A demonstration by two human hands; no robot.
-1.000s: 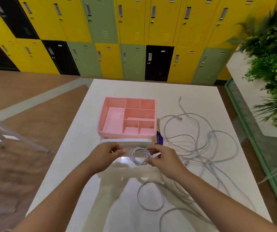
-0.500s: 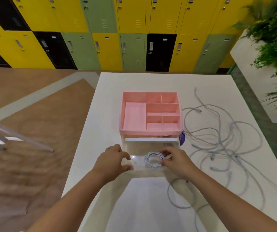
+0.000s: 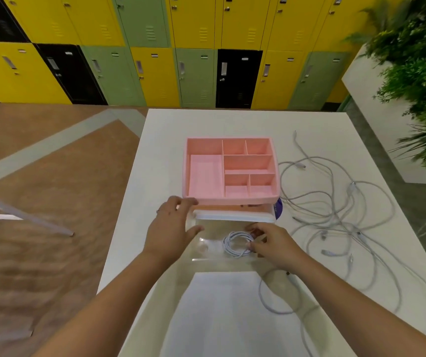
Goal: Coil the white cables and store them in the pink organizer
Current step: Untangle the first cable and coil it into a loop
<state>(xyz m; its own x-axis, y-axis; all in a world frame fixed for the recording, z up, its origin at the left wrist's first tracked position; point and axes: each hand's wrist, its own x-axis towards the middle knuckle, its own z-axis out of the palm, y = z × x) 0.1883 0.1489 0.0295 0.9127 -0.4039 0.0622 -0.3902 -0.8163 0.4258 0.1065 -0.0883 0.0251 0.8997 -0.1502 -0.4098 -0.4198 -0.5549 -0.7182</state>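
Note:
The pink organizer (image 3: 204,173) sits mid-table, its top compartments bare, with a clear drawer (image 3: 206,249) pulled out toward me. A coiled white cable (image 3: 236,243) lies inside that drawer. My right hand (image 3: 275,244) pinches the coil's right side with curled fingers. My left hand (image 3: 172,226) reaches forward with fingers extended, fingertips touching the organizer's front left corner and thumb at the drawer's left edge. A tangle of loose white cables (image 3: 335,217) spreads over the table to the right.
The white table (image 3: 160,140) ends close on the left, with brown floor beyond. Yellow, green and black lockers (image 3: 206,47) line the back. A white planter with green plants (image 3: 413,73) stands at the right. One cable loop (image 3: 275,297) lies near my right forearm.
My left hand has moved forward from the drawer's front to the organizer's front left corner. The coil has settled lower in the drawer under my right hand. The camera moved closer.

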